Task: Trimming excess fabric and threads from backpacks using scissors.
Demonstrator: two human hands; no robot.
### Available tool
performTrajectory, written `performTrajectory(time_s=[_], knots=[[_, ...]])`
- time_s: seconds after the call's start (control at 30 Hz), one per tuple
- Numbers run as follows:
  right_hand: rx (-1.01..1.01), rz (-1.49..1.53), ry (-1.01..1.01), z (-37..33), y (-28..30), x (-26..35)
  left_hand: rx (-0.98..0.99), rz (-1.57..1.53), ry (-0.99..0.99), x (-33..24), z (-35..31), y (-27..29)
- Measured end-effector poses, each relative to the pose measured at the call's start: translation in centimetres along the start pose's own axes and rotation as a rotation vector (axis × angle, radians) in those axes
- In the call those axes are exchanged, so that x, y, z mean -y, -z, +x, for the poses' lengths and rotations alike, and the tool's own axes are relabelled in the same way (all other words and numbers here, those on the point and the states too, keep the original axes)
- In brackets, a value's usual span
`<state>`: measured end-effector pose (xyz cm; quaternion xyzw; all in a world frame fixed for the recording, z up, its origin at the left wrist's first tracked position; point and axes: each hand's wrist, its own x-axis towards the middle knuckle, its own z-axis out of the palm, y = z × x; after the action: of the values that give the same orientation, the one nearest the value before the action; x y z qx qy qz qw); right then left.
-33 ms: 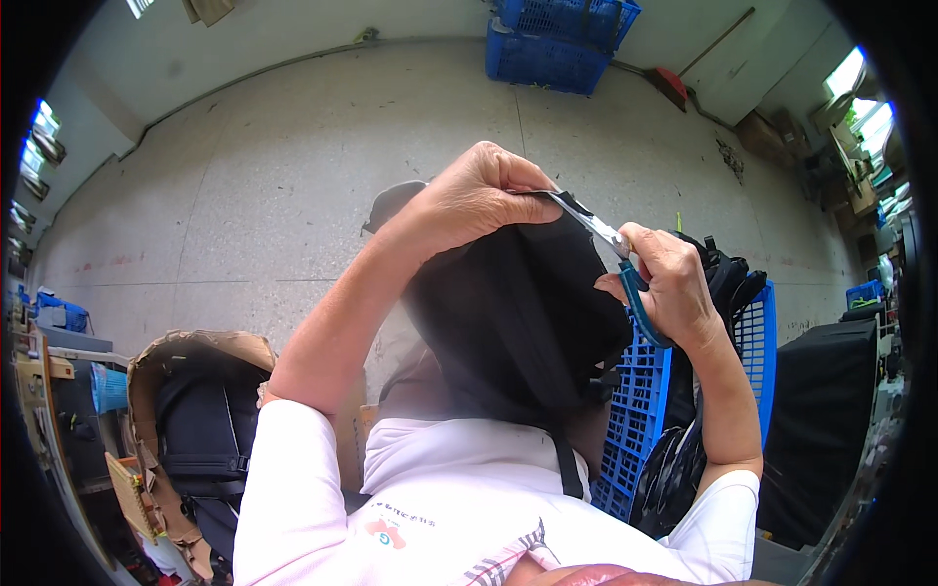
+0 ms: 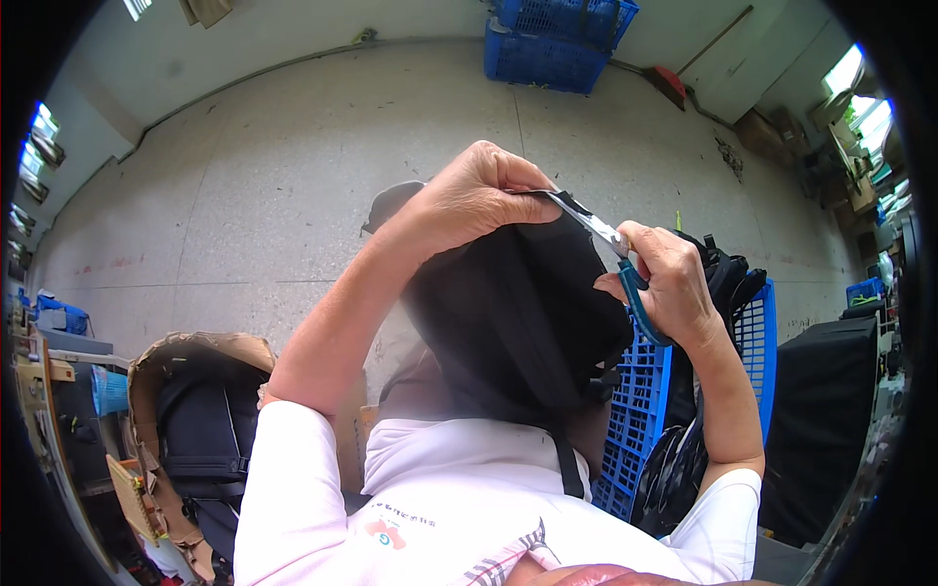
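Note:
A black fabric bag (image 2: 518, 313) lies across my lap, its upper edge raised in front of me. My left hand (image 2: 489, 190) pinches that edge between thumb and fingers. In my right hand (image 2: 666, 278) is a pair of scissors (image 2: 640, 303) with dark teal handles. Their metal blades point up and left along the bag's edge, with the tips close to my left fingertips. Whether the blades are parted at the tips is too small to tell.
Beside my right arm stands a blue plastic crate (image 2: 630, 420) holding black straps and bags. An open cardboard box (image 2: 147, 391) with a black backpack (image 2: 205, 420) is at my left. Stacked blue crates (image 2: 542, 61) and a red dustpan (image 2: 668, 86) stand by the far wall.

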<state>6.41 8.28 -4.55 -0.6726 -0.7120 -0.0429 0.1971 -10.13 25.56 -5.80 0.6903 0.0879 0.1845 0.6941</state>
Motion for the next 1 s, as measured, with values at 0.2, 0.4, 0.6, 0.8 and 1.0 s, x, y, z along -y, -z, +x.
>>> performTrajectory(time_s=[0.2,0.4,0.6,0.8,1.0], knots=[[-0.019,-0.013,0.043,0.7,0.1,0.0,-0.015,0.044,0.023,0.0,0.3,-0.3],[-0.067,-0.073,0.120,0.2,-0.4,-1.3,0.003,0.109,0.047,0.0,0.5,-0.2],[-0.023,0.179,-0.066,-0.1,-0.9,-1.3,-0.060,0.044,0.077,0.2,0.5,0.1],[-0.090,0.974,-0.225,0.6,-4.9,-1.7,-0.129,0.118,-0.004,0.0,0.7,0.2],[-0.137,0.964,-0.431,0.5,-5.0,0.8,-0.286,0.260,-0.058,1.0,0.7,0.8]])
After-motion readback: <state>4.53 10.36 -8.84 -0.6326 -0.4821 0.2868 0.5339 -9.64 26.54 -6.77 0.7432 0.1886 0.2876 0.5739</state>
